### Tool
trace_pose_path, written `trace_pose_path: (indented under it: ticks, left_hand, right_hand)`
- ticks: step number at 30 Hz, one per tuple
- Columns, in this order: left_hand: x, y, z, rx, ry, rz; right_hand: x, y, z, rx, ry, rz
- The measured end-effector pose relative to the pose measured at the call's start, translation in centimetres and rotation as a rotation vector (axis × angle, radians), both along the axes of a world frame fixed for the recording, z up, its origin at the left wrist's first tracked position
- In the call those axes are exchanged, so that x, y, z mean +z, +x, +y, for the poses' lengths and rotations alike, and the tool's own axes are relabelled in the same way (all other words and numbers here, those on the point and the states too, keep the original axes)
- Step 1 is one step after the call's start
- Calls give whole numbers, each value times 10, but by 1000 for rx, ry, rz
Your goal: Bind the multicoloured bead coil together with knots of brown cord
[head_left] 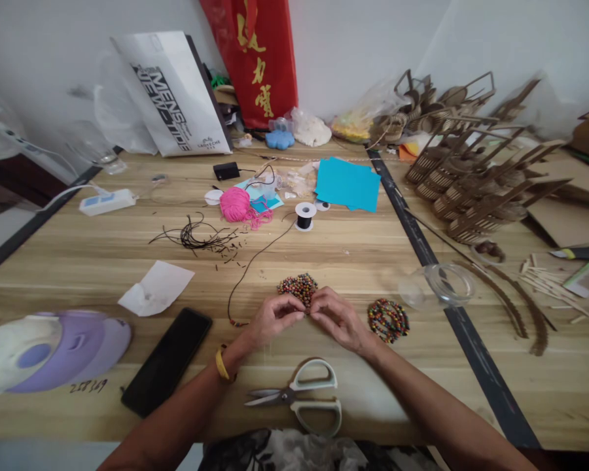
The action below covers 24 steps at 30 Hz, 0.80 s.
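Observation:
My left hand (278,316) and my right hand (340,320) meet over the table, thumb and fingertips of each pinched together. What lies between the fingertips is too small to make out. Just beyond them, touching my right fingers, is a heap of small multicoloured beads (296,286). A black cord (251,260) curves from a white spool (305,216) toward my left hand, with a few beads on it beside that hand. To the right of my right hand lie coiled beaded strands (388,320). Scissors with pale handles (294,396) rest nearer my body, blades pointing left.
On the left are a black phone (167,362), white paper (157,288) and a purple-and-white object (73,350). Cut black cords (196,237), pink yarn (235,205) and blue sheets (348,184) lie farther back. Rightward are a clear plastic container (436,286) and small woven baskets (471,190).

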<state>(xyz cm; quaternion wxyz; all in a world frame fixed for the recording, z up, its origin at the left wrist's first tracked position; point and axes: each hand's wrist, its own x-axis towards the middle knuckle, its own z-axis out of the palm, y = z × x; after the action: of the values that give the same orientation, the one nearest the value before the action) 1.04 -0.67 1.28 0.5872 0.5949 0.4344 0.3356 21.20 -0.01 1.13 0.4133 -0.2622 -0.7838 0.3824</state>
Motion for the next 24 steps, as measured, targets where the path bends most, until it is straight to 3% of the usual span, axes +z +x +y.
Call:
trace_pose_path:
  ticks: [20,24]
  left_hand:
    - [-8,-2,-1,-41,83,69]
    - [-6,-2,-1,-25,85,85]
  right_hand:
    - [0,-1,-3,11,98,-51]
    - [1,0,0,-73,62,4]
